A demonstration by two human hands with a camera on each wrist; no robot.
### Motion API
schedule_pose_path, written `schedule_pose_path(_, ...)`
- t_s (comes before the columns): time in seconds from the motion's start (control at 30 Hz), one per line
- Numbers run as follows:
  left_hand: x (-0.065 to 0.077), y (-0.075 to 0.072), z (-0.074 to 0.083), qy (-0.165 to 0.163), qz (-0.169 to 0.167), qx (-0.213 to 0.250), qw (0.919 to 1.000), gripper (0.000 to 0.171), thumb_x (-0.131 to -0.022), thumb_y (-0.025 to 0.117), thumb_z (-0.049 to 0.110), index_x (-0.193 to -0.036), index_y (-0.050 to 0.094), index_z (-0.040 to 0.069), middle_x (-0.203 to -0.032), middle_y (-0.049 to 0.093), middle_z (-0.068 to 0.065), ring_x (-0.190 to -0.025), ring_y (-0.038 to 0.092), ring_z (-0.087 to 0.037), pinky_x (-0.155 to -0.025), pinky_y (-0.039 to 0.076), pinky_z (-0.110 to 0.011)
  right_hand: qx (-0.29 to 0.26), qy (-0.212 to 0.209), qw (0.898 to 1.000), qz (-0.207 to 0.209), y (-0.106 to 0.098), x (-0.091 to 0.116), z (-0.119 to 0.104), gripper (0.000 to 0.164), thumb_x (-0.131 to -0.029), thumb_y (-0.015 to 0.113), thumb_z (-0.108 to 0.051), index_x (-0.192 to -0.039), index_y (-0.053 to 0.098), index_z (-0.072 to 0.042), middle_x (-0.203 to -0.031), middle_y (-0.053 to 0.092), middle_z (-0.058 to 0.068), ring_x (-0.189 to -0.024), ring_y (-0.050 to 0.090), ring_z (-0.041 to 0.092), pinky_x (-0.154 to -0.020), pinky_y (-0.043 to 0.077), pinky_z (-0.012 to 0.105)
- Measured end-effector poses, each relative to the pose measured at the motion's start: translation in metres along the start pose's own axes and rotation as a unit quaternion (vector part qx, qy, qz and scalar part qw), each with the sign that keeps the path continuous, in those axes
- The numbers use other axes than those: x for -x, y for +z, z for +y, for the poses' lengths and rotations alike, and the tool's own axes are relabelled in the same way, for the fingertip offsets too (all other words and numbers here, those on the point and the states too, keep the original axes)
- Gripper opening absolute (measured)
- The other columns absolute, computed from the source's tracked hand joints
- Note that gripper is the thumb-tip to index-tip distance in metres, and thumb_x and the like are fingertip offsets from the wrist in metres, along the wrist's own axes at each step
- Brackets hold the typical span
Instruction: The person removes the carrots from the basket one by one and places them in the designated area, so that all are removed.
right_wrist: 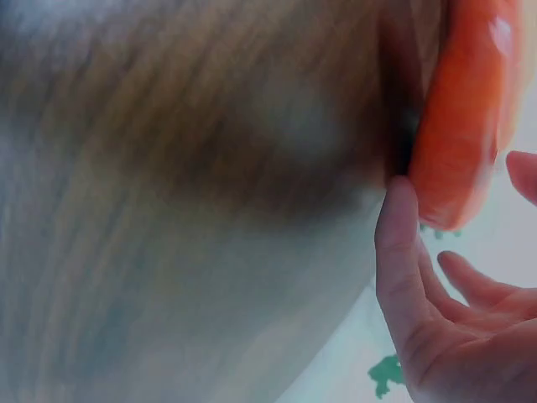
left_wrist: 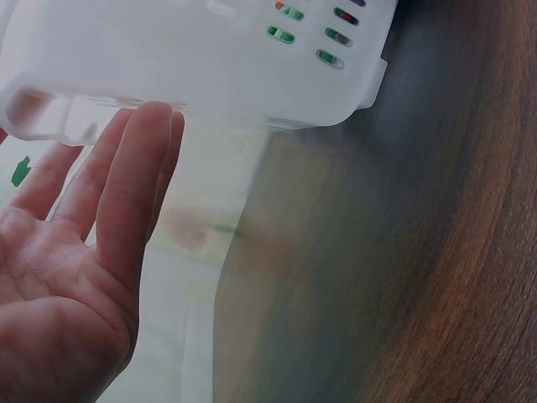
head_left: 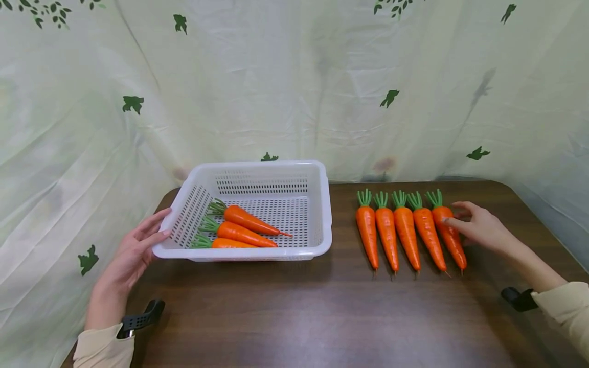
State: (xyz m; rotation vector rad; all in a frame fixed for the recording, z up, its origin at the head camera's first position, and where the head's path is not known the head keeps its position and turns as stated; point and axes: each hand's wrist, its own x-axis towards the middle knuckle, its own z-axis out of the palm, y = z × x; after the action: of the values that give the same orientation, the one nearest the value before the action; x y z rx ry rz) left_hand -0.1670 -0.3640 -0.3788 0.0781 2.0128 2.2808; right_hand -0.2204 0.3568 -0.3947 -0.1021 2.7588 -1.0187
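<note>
Carrots (head_left: 406, 237) glossy, smooth; basket (head_left: 257, 252) smooth plastic; table (head_left: 294, 312) wood-grained, faintly glossy; sleeves (head_left: 105, 350) matt cloth.

tbh your basket (head_left: 271, 251) hides the lower part of the front carrot (head_left: 230, 244) lying in it. Left-wrist cam chops the basket off up top; right-wrist cam cuts off your right hand (right_wrist: 470, 340) and shows the tabletop (right_wrist: 210, 176) as mostly blur.

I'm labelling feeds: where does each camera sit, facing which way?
Head: worn there, facing forward and down at the basket and carrots; left hand and right hand show.
Left wrist: worn there, facing the basket; left hand shows.
Right wrist: worn there, facing tabletop and one carrot; right hand shows.
Head and left wrist share the basket.
</note>
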Motion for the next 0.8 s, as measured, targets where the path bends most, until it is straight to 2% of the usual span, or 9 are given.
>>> schedule_pose_path(0.1, 0.0, 0.0, 0.0, 0.0, 0.002, 0.001, 1.0, 0.054, -0.101, 0.052, 0.005, -0.151, 0.039, 0.018, -0.137, 0.051, 0.002, -0.111, 0.063, -0.015, -0.082, 0.055, -0.04, 0.039, -0.01, 0.999, 0.026, -0.003, 0.001, -0.002, 0.08, -0.098, 0.055, -0.047, -0.145, 0.027, 0.012, -0.131, 0.045, 0.038, -0.092, 0.065, 0.038, -0.066, 0.058, 0.042)
schedule_pose_path(0.23, 0.0, -0.001, 0.0, 0.005, -0.004, 0.008, 0.9999, 0.054, -0.101, 0.052, 0.004, -0.151, 0.039, 0.018, -0.139, 0.049, 0.001, -0.112, 0.062, -0.014, -0.084, 0.054, -0.041, 0.083, -0.04, 0.993, 0.076, -0.004, 0.003, -0.01, 0.074, -0.098, 0.056, -0.046, -0.143, 0.034, 0.008, -0.129, 0.049, 0.033, -0.099, 0.061, 0.044, -0.07, 0.055, 0.05)
schedule_pose_path(0.37, 0.0, -0.001, 0.0, 0.005, -0.003, 0.005, 1.0, 0.054, -0.101, 0.052, 0.004, -0.152, 0.039, 0.019, -0.141, 0.047, 0.0, -0.112, 0.062, -0.014, -0.084, 0.054, -0.04, 0.077, -0.075, 0.989, 0.107, -0.002, 0.006, -0.022, 0.066, -0.098, 0.06, -0.039, -0.143, 0.039, 0.004, -0.128, 0.05, 0.03, -0.102, 0.059, 0.044, -0.075, 0.052, 0.056)
schedule_pose_path(0.6, 0.001, 0.001, -0.001, -0.001, 0.005, -0.003, 1.0, 0.054, -0.101, 0.053, 0.005, -0.151, 0.039, 0.018, -0.138, 0.049, 0.001, -0.11, 0.063, -0.014, -0.082, 0.055, -0.041, 0.035, -0.114, 0.989, 0.087, 0.0, 0.013, -0.051, 0.061, -0.097, 0.064, -0.031, -0.146, 0.039, -0.004, -0.13, 0.051, 0.024, -0.103, 0.059, 0.037, -0.068, 0.053, 0.034)
schedule_pose_path(0.8, 0.001, 0.001, -0.001, 0.005, -0.004, 0.001, 1.0, 0.054, -0.101, 0.053, 0.004, -0.151, 0.039, 0.019, -0.137, 0.049, 0.002, -0.109, 0.064, -0.014, -0.082, 0.055, -0.042, 0.045, -0.161, 0.983, 0.076, 0.009, 0.012, -0.081, 0.055, -0.096, 0.065, -0.026, -0.144, 0.043, -0.01, -0.125, 0.055, 0.014, -0.096, 0.059, 0.027, -0.064, 0.051, 0.033)
